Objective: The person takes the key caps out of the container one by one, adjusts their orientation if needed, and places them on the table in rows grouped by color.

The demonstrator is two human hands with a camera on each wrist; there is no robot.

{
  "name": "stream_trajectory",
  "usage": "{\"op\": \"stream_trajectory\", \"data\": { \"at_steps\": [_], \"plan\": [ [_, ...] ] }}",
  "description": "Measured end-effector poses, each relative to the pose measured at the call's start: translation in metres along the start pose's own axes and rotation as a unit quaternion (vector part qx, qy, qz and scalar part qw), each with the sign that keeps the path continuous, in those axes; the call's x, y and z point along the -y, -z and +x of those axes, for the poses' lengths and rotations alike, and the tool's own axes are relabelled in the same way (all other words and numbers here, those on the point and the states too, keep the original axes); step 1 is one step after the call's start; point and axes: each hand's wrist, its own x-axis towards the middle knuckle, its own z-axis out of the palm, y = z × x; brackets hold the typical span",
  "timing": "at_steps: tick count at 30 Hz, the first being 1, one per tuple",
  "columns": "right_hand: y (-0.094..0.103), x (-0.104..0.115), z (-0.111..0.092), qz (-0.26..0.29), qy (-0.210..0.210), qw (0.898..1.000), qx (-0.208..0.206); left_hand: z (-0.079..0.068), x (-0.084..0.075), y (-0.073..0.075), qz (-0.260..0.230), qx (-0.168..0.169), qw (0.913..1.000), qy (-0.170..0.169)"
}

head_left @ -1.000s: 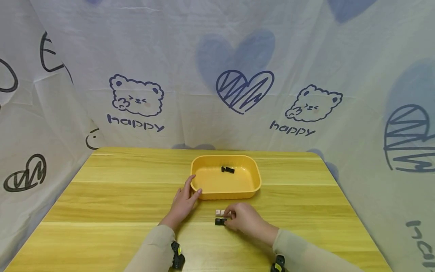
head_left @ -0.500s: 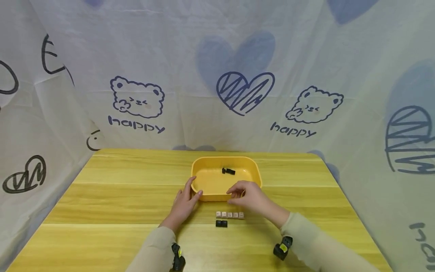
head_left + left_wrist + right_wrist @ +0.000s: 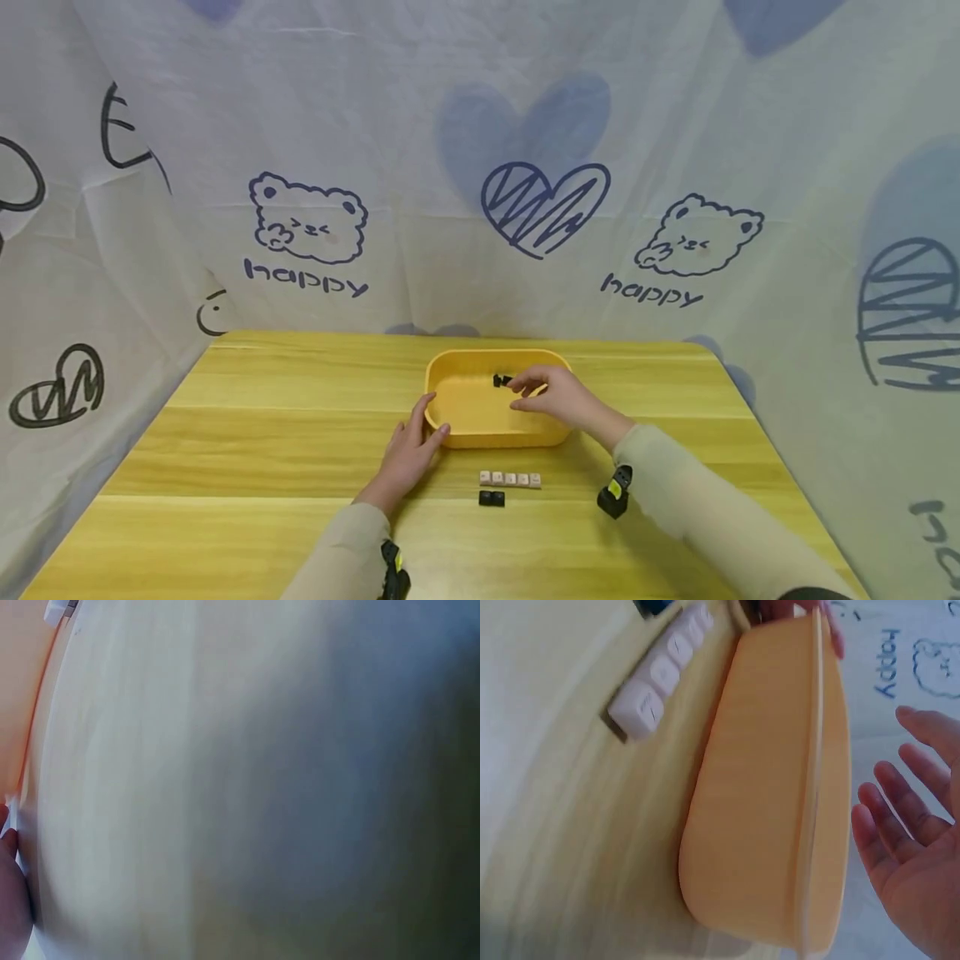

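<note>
My left hand (image 3: 407, 461) holds the near left corner of a yellow plastic tray (image 3: 502, 440), thumb and index finger at its rim. Inside the tray, toward the back, lie a few black keycaps (image 3: 498, 381), partly hidden by my right hand (image 3: 558, 398). That hand reaches over the tray's right side with its fingertips close to them; in the right wrist view its fingers are spread and loosely bent, with nothing seen in them. In front of the tray stands a row of several white keycaps (image 3: 510, 479). Two black keycaps (image 3: 491, 498) sit nearer me, below its left end.
The wooden table (image 3: 262, 450) carries the tray near its back middle. A pale cloth (image 3: 420, 250) with printed hearts and bears hangs behind it and along the sides. In the right wrist view the tray's wall (image 3: 757, 780) rises beside the white row.
My right hand has moved from the row of white keycaps, up over the tray's front rim and into the tray toward the black keycaps. My left hand stays at the tray's corner.
</note>
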Motion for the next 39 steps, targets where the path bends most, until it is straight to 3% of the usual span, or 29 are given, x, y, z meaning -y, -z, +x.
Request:
{"op": "stream_trajectory", "data": {
  "at_steps": [8,17,25,39],
  "plan": [
    [0.008,-0.021,0.027,-0.026,0.005,0.998,0.064,-0.002,-0.003,0.003,-0.008,0.000,1.0000,-0.005],
    [0.009,-0.035,0.047,-0.054,-0.025,0.992,0.107,0.000,0.001,0.002,-0.004,-0.001,1.0000,-0.008],
    [0.000,-0.046,0.056,-0.101,-0.036,0.987,0.118,-0.001,0.001,0.001,-0.006,-0.002,0.9999,-0.009],
    [-0.004,-0.054,0.059,-0.121,-0.025,0.986,0.114,-0.002,-0.001,0.002,-0.004,-0.003,1.0000,-0.006]
  ]
}}
